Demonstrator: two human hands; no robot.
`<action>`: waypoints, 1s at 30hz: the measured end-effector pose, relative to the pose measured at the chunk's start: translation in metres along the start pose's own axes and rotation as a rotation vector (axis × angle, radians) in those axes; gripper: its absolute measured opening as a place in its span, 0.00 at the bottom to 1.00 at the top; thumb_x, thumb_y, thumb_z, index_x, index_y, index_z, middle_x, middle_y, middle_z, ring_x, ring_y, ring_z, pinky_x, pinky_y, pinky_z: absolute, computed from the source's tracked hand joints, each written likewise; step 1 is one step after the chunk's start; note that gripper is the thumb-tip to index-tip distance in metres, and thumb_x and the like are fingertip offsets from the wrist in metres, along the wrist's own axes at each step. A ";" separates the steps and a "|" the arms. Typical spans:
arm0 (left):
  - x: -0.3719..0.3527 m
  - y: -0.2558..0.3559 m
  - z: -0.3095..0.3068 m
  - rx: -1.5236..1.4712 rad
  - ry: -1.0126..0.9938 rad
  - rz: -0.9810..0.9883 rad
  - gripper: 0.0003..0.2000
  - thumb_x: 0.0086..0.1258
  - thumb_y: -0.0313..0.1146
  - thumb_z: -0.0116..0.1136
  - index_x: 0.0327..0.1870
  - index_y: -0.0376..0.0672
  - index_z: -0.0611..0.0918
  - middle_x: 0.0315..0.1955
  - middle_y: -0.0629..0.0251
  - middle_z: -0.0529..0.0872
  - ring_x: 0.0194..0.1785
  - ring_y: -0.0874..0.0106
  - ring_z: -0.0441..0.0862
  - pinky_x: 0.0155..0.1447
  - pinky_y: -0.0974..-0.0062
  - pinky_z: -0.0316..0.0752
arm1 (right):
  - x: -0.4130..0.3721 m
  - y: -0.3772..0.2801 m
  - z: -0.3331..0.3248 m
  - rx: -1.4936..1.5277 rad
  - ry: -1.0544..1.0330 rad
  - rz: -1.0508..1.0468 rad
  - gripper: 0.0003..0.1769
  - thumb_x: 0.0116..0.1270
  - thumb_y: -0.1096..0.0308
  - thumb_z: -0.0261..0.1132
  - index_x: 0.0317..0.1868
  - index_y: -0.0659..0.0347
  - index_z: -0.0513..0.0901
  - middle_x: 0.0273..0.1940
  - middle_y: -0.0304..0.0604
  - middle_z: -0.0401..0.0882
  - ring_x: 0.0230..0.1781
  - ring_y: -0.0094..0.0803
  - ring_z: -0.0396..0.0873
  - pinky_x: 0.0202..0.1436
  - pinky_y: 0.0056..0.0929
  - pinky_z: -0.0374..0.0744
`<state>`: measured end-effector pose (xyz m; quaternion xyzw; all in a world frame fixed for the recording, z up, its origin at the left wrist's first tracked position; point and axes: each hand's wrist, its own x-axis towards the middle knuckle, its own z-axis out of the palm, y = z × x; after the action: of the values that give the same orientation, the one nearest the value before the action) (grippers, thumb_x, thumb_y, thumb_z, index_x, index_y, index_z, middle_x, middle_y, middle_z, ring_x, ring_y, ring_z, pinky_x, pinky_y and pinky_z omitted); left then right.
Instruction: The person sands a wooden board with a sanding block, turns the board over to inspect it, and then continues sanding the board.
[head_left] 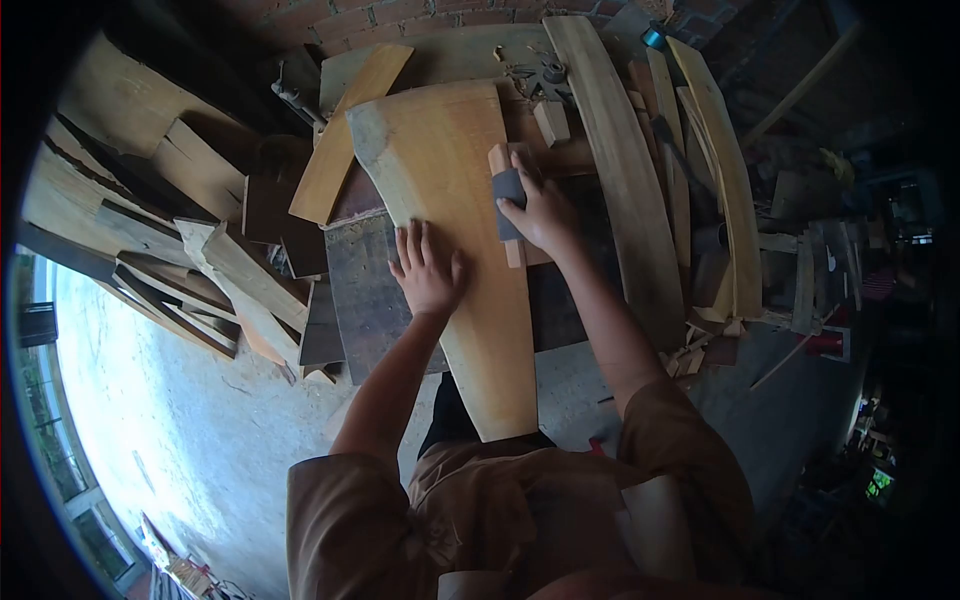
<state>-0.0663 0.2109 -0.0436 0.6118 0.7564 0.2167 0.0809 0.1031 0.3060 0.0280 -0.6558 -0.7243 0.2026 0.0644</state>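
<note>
A long, pale wooden board point(440, 150) with a curved left edge lies across the dark workbench point(365, 300), its narrow end reaching toward my body. My left hand point(428, 275) rests flat on the board near its left edge, fingers spread and holding nothing. My right hand point(548, 212) grips a sanding block point(515, 252), a strip of wood with dark grey sandpaper point(508, 200) wrapped round its middle. The block sits along the board's right edge; whether it presses on the edge face or the top is hard to tell.
Beside the board on the right lies a long grey-brown plank point(620, 150). A short plank point(350, 135) slants at the left. Near the back are a small wood block point(551, 123) and a blue spool point(653, 38). Stacked offcuts point(200, 260) lean at the left; a brick wall point(400, 15) stands behind.
</note>
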 end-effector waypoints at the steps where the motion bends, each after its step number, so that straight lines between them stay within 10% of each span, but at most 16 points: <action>1: 0.000 0.002 -0.001 -0.011 -0.001 0.006 0.33 0.61 0.50 0.48 0.65 0.43 0.60 0.67 0.60 0.55 0.72 0.59 0.45 0.63 0.39 0.47 | -0.040 0.006 0.012 0.019 0.008 -0.003 0.43 0.56 0.47 0.61 0.69 0.40 0.49 0.42 0.62 0.72 0.41 0.55 0.76 0.45 0.45 0.75; 10: 0.000 0.001 -0.001 0.020 0.027 0.011 0.32 0.60 0.50 0.49 0.64 0.45 0.61 0.67 0.60 0.56 0.71 0.58 0.47 0.62 0.39 0.50 | -0.255 0.003 0.048 0.046 -0.100 -0.094 0.42 0.52 0.53 0.65 0.67 0.42 0.58 0.36 0.54 0.68 0.33 0.49 0.74 0.33 0.42 0.75; 23: 0.000 -0.002 -0.006 -0.046 -0.094 0.033 0.34 0.61 0.49 0.49 0.65 0.39 0.58 0.67 0.52 0.54 0.71 0.52 0.44 0.65 0.44 0.44 | 0.191 -0.053 -0.027 -0.004 0.166 0.129 0.41 0.54 0.44 0.60 0.68 0.36 0.54 0.51 0.51 0.74 0.50 0.45 0.75 0.51 0.41 0.74; 30: -0.001 -0.005 0.002 -0.043 -0.019 0.048 0.34 0.60 0.50 0.49 0.65 0.42 0.59 0.67 0.55 0.55 0.71 0.53 0.46 0.65 0.44 0.45 | 0.123 -0.037 -0.017 -0.034 0.123 0.016 0.42 0.54 0.43 0.59 0.68 0.33 0.52 0.50 0.56 0.71 0.49 0.49 0.74 0.51 0.41 0.74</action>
<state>-0.0704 0.2097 -0.0474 0.6298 0.7360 0.2292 0.0961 0.0584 0.4276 0.0364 -0.6737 -0.7172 0.1502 0.0961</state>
